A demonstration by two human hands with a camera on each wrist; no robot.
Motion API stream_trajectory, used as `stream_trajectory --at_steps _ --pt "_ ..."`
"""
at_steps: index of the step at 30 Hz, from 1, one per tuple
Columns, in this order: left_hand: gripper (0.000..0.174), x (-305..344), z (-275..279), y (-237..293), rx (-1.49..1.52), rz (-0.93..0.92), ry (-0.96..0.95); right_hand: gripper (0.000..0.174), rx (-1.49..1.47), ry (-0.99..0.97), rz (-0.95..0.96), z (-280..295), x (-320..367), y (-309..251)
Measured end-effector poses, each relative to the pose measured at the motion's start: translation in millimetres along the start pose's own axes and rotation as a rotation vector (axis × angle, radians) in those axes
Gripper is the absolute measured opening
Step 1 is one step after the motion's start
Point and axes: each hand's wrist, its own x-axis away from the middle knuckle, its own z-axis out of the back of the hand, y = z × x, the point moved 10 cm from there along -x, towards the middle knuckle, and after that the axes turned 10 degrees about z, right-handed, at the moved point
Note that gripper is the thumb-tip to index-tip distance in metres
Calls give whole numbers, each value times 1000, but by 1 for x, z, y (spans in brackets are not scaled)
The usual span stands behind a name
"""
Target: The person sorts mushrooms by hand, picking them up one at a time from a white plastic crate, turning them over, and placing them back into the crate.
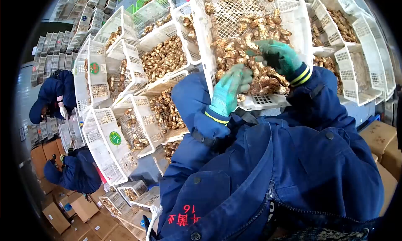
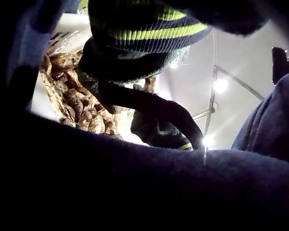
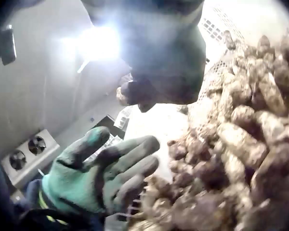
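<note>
In the head view, a white plastic crate (image 1: 300, 27) stands in front of me, heaped with brown-and-cream mushrooms (image 1: 228, 52). My left hand (image 1: 230, 89), in a green glove, is over the crate's near left part. The right wrist view shows that left hand (image 3: 103, 175) with its fingers extended and nothing in them. My right hand (image 1: 279, 59), gloved alike, hovers over the heap with curled fingers. A mushroom (image 3: 123, 90) pokes out from the fingers of my right hand (image 3: 166, 60) in the right wrist view. The left wrist view is mostly dark sleeve.
More white crates of mushrooms stand at the left, one crate (image 1: 163, 34) close beside mine. Stacked crates (image 1: 360, 73) are at the right. Two people in blue work at the far left, one person (image 1: 73, 170) lower down. Cardboard boxes (image 1: 86, 205) lie at lower left.
</note>
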Motion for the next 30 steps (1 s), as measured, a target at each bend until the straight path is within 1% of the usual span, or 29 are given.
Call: stream_trajectory --at_steps 1,2,3,4,5,6,7,8,9,10,11,12,13,14,15,16,18,19,20,21,22,23,24,26,27,28,29,30 --pt "47 1 -4 10 1 -84 69 24 119 -42 117 -8 12 -3" --pt "44 2 -2 19 3 -171 138 28 126 -64 91 -12 18 5" --pt "43 3 -13 36 -309 -323 47 32 65 -84 20 -15 23 17" --pt "43 6 -13 44 -663 -518 76 36 -98 -110 -104 -21 26 35" --pt "42 11 -15 43 -1019 -710 103 41 -310 -165 -211 -35 31 48" --pt "42 17 -25 36 -1376 -899 131 43 -670 -302 -280 -81 40 37" --pt "40 12 -22 43 -1084 -738 58 47 -451 -139 -232 -67 39 47" --pt "38 9 -18 48 -767 -606 14 50 -391 -130 -218 -72 41 48" --pt "37 5 -19 43 -378 -330 -45 47 -148 -104 -236 -65 43 48" --pt "36 0 -21 23 11 -50 -101 45 94 -76 -251 -56 45 48" --pt "39 -9 -12 23 -97 -180 -63 42 226 -84 -287 -44 44 51" --pt "41 -16 6 8 51 -123 -69 41 357 -93 -321 -26 40 53" --pt "42 -18 19 2 201 -66 -74 40 491 -102 -357 -25 37 49" --pt "44 -20 20 -4 169 -52 -95 35 528 -41 -331 -23 40 31" --pt "45 -19 16 -2 138 -38 -117 32 510 -31 -232 -12 35 22" --pt "44 -5 3 9 140 23 -124 29 492 -20 -135 6 30 9" --pt "12 4 7 10 318 16 -114 26 777 33 84 39 18 -23" --pt "19 7 1 11 304 58 -161 25 886 100 91 54 10 -32" --pt "20 19 -5 15 217 80 -211 26 947 116 27 66 3 -31" --pt "23 17 5 -3 160 240 -176 28 1007 128 -40 74 -5 -33" --pt "26 20 10 -12 102 397 -137 29 1430 98 -93 44 -11 -53" --pt "31 28 19 -1 -98 367 -83 31 1670 -10 167 36 -27 -57" --pt "30 36 18 33 -279 335 -24 32 1713 -46 201 34 -41 -50" --pt "40 7 69 74 -31 96 -61 35 1829 -194 402 6 -61 -38" --pt "43 17 76 133 36 -143 39 35 1897 -240 355 2 -72 -27" --pt "53 21 83 180 -67 -363 30 35 1966 -286 306 -2 -83 -15" --pt "64 12 103 182 60 -307 88 35 2028 -293 222 2 -93 -2" --pt "76 3 122 183 193 -261 149 31 2102 -260 277 4 -96 3"
